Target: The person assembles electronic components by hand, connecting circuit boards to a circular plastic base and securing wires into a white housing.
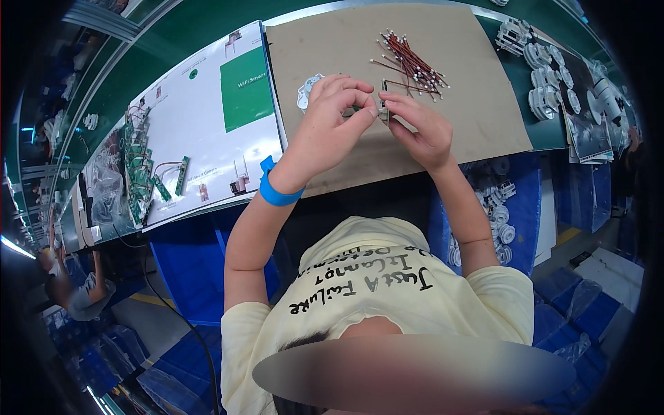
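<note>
My left hand [339,114], with a blue band on its wrist, is closed, thumb and index finger pinched together. Whatever it pinches is mostly hidden. Facing it, my right hand [423,128] grips a small flat part [385,114], perhaps a little circuit board, between thumb and fingers. The two sets of fingertips nearly meet at this part. A white plastic part [302,97] lies on the brown board, partly covered by my left hand. Beyond my hands is a loose pile of red-brown cables [413,62] with white connectors at their ends.
Brown cardboard [477,90] covers the bench. Printed sheets [207,138] lie at the left, with green circuit boards [138,169] and wires. White round plastic parts [543,83] stand at the right. Below the bench edge, a blue bin [519,200] holds more white parts.
</note>
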A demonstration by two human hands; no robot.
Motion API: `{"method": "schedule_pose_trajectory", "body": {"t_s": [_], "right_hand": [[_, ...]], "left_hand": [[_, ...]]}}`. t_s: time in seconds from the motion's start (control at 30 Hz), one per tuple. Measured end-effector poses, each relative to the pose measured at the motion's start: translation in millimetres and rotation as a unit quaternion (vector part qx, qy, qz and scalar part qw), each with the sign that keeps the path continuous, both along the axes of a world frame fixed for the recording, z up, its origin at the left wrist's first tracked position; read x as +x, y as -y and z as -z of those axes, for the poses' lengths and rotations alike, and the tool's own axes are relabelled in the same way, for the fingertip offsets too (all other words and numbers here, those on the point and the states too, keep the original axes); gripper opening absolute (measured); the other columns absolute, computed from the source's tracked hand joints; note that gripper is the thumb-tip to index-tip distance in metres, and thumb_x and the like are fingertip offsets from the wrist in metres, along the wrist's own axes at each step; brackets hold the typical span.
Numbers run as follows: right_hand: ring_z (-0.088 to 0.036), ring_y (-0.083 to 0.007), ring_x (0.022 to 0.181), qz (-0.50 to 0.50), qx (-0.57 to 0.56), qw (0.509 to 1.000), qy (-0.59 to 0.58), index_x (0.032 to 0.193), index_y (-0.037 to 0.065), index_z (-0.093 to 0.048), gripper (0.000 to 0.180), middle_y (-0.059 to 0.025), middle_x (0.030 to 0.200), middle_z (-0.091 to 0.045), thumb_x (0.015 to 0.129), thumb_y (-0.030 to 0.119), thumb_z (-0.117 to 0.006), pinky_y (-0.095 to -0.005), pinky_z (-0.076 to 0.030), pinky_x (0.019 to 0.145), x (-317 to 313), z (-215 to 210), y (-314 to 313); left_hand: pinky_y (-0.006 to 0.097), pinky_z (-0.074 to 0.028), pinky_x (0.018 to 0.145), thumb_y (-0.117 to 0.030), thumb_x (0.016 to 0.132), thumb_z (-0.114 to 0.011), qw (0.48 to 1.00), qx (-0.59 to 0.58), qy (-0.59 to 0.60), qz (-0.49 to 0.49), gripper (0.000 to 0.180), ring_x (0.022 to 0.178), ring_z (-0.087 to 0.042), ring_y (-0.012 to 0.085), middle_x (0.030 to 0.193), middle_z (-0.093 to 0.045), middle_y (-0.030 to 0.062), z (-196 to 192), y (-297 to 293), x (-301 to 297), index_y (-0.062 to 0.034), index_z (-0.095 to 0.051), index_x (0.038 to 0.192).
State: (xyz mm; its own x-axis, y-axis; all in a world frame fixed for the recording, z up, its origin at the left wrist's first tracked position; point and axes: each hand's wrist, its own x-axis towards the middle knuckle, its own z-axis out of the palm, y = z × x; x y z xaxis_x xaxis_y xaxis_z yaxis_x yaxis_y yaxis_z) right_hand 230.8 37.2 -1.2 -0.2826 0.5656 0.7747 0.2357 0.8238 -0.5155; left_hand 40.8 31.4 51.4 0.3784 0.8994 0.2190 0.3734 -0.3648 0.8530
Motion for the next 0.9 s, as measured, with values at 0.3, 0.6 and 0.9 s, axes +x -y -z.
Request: {"method": "schedule_pose_trajectory", "body": {"t_s": [0.3,0.6,0.9], "right_hand": [[-0.066,-0.0196,0.079,0.001,-0.010,0.999,-0.044,0.103,-0.003,-0.066,0.032,-0.0153,0.104,-0.066,0.072,-0.007,-0.067,-0.0248,-0.053,0.067,-4,4,-1],[-0.066,-0.0188,0.078,0.024,-0.019,0.999,-0.044,0.103,-0.004,-0.065,0.031,-0.0162,0.106,-0.065,0.072,-0.007,-0.068,-0.0258,-0.053,0.069,-3,3,-3],[-0.048,-0.0261,0.116,-0.011,-0.011,0.961,0.277,0.130,0.009,-0.047,0.065,-0.0140,0.130,-0.049,0.070,0.022,-0.071,-0.0380,-0.042,0.094,-46,-56,-38]], "left_hand": [[0.042,-0.029,0.102,-0.016,0.084,-0.059,0.996,0.075,-0.037,-0.028,0.012,0.123,-0.037,0.0311,0.114,-0.058,0.0069,-4,4,4,-0.0041,-0.061,0.086],[0.043,-0.031,0.098,-0.016,0.081,-0.060,0.990,0.119,-0.059,-0.043,0.012,0.122,-0.039,0.0352,0.114,-0.055,0.0102,-4,-3,10,-0.0057,-0.062,0.087],[0.043,-0.028,0.105,-0.017,0.085,-0.060,0.956,-0.097,0.228,-0.159,0.074,0.128,-0.035,0.0366,0.138,-0.032,0.0254,52,24,-39,0.0041,-0.018,0.141]]}}
